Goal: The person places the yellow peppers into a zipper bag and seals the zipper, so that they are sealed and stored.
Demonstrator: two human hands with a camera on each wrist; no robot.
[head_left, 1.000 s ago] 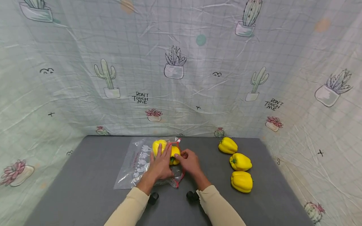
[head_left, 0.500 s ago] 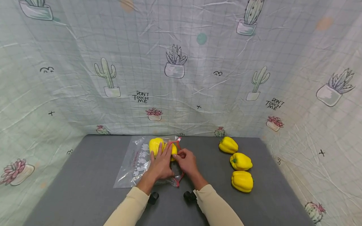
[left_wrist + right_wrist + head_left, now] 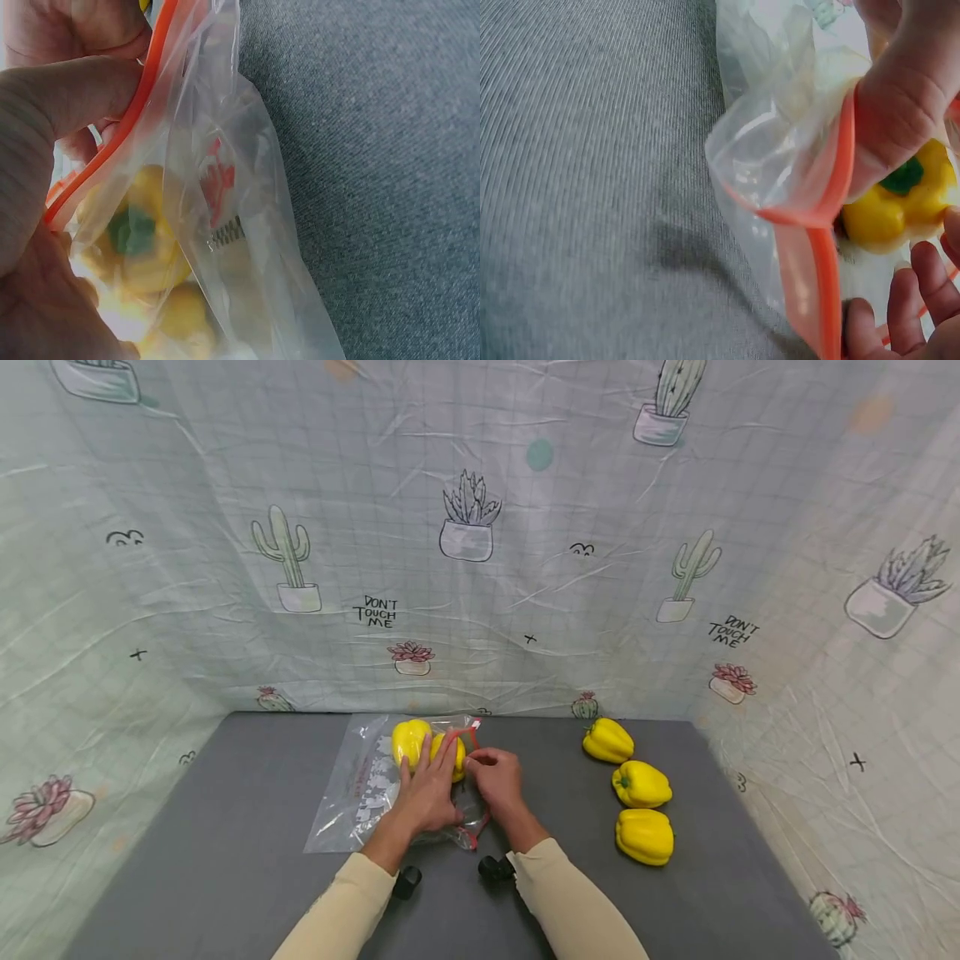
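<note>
Three loose yellow peppers (image 3: 641, 785) line the grey table (image 3: 225, 827) to the right, against a cactus-print cloth backdrop (image 3: 465, 527). At centre, a clear zip bag (image 3: 360, 785) holds two peppers (image 3: 420, 745); the left hand (image 3: 427, 793) lies flat-fingered on it while the right hand (image 3: 497, 779) pinches its red seal (image 3: 840, 187).

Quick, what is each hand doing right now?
Left hand: fingers straight, pressing flat on the clear plastic zip bag with the red seal.
Right hand: fingers curled, pinching the bag's red seal.
</note>
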